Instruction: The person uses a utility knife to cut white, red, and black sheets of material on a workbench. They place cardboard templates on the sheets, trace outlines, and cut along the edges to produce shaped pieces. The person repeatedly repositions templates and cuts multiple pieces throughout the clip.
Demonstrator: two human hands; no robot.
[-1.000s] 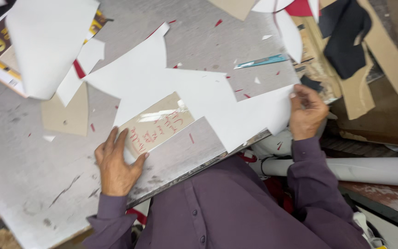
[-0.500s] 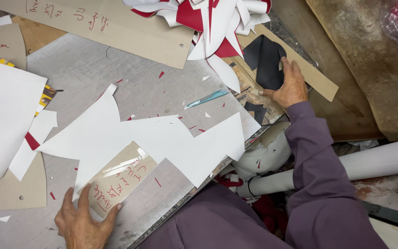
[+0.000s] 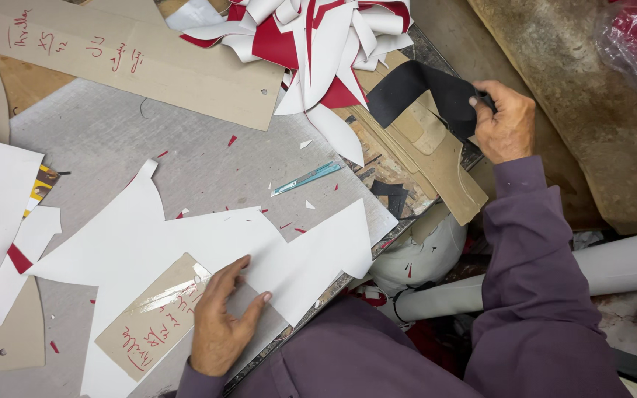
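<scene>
My left hand (image 3: 223, 320) lies flat with fingers spread on a white cut sheet (image 3: 186, 243) and the edge of a brown cardboard template (image 3: 149, 324) with red handwriting, on the grey worktable (image 3: 186, 158). My right hand (image 3: 506, 121) reaches to the far right of the table and pinches the edge of a black cut piece (image 3: 422, 92) that lies on a stack of brown cardboard patterns (image 3: 436, 158).
A heap of red and white offcuts (image 3: 311, 44) sits at the top. A long cardboard strip (image 3: 127, 63) lies at top left. A small teal blade (image 3: 307, 177) rests mid-table. White rolls (image 3: 613, 265) lie below the table's right edge.
My right hand left the white sheet's corner, reached out to the pattern stack and took hold of the black piece. My left hand stayed pressed on the template.
</scene>
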